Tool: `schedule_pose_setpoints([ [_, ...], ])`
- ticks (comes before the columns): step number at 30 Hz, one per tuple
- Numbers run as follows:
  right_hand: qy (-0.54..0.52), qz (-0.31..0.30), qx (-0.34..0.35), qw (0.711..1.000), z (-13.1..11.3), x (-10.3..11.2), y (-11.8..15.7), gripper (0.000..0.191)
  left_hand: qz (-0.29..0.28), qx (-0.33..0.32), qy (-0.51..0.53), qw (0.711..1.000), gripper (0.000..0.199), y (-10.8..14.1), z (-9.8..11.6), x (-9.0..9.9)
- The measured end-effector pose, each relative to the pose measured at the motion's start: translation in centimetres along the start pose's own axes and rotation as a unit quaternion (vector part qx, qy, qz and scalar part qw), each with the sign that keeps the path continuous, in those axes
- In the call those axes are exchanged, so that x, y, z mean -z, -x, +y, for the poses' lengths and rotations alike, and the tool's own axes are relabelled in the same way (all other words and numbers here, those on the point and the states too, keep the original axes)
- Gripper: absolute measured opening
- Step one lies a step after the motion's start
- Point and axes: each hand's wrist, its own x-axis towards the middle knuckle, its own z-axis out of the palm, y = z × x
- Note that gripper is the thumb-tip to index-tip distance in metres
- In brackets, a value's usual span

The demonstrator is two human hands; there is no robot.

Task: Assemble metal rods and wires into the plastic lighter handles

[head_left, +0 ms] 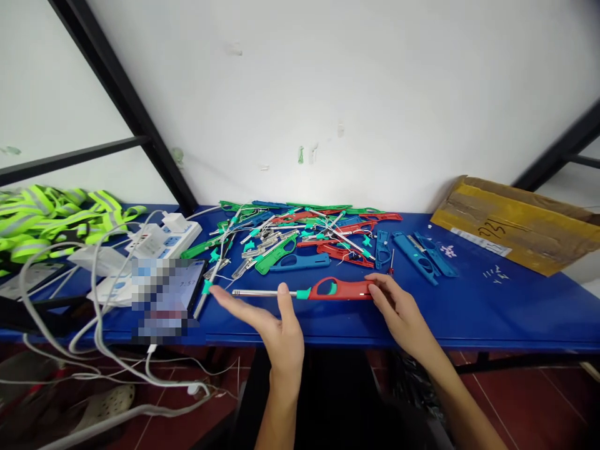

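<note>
- Near the middle of the desk's [506,315] front edge, we have one red lighter [347,290] lying lengthwise, parallel to that edge, tip toward the left edge.
- Its handle is glossy red with an open loop, inside which a green trigger shows; a green collar joins the handle to a slim silvery rod, slotted near the tip.
- At the handle's end nearer the right edge, our right hand [398,309] has its grip closed, thumb and fingers pinching the red plastic.
- Our left hand [281,331] is spread, thumb and fingers wide apart; the thumb crosses in front of the rod, and we cannot tell whether it touches.
- Behind, toward the back edge, we see a tangled pile of lighter parts [307,262] in green, blue, red and metal.
- Two blue shells [417,257] lie just beside it, toward the right edge.
- By the back right corner sits a taped cardboard box [520,219]; by the back left corner, bright yellow straps [32,215].
</note>
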Motion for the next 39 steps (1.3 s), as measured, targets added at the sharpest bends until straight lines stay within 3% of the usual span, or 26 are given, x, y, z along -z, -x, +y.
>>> schedule_pose_setpoints([
  [2, 0.024, -0.009, 0.013, 1.000, 0.0, 0.0, -0.1, 0.045, 0.026, -0.062, -0.043, 0.997, 0.103, 0.2, 0.3, 0.3],
  [4, 0.047, -0.018, 0.028, 0.998, 0.0, -0.1, -0.3, 0.044, -0.013, -0.119, -0.072, 0.990, 0.094, 0.2, 0.5, 0.4],
  [6, 0.071, -0.026, 0.046, 0.996, -0.1, -0.1, -0.4, 0.042, -0.145, -0.181, -0.072, 0.970, 0.077, 0.0, 0.8, 0.4],
  [9, 0.109, -0.036, 0.084, 0.990, -0.4, -0.3, -0.2, 0.038, -0.378, -0.256, -0.082, 0.886, 0.057, -0.1, 0.9, 0.0],
  [11, 0.135, -0.041, 0.113, 0.984, -0.7, -0.5, 0.0, 0.034, -0.444, -0.270, -0.122, 0.846, 0.052, -0.2, 0.8, -0.2],
  [16, 0.207, -0.023, 0.166, 0.964, -1.0, -0.8, 0.0, 0.028, -0.460, -0.283, -0.173, 0.824, 0.036, -0.2, 0.3, -0.4],
  [22, 0.331, 0.106, 0.159, 0.924, 1.7, 1.9, -0.4, 0.045, -0.471, -0.282, -0.180, 0.817, 0.036, -0.3, 0.3, -0.3],
  [28, 0.393, 0.064, 0.208, 0.893, 3.2, 4.3, -0.8, 0.049, -0.470, -0.307, -0.185, 0.807, 0.060, -0.3, 0.8, -0.2],
  [33, 0.361, 0.036, 0.267, 0.893, 1.7, 4.6, -1.4, 0.031, -0.497, -0.346, -0.185, 0.774, 0.054, -0.4, 0.9, -0.5],
  [35, 0.337, 0.062, 0.274, 0.899, 0.6, 4.8, -1.6, 0.026, -0.505, -0.349, -0.186, 0.767, 0.052, -0.4, 1.0, -0.6],
  [39, 0.220, 0.165, 0.262, 0.925, -2.3, 4.5, -2.0, 0.049, -0.500, -0.333, -0.198, 0.774, 0.045, -0.6, 1.4, -0.5],
])
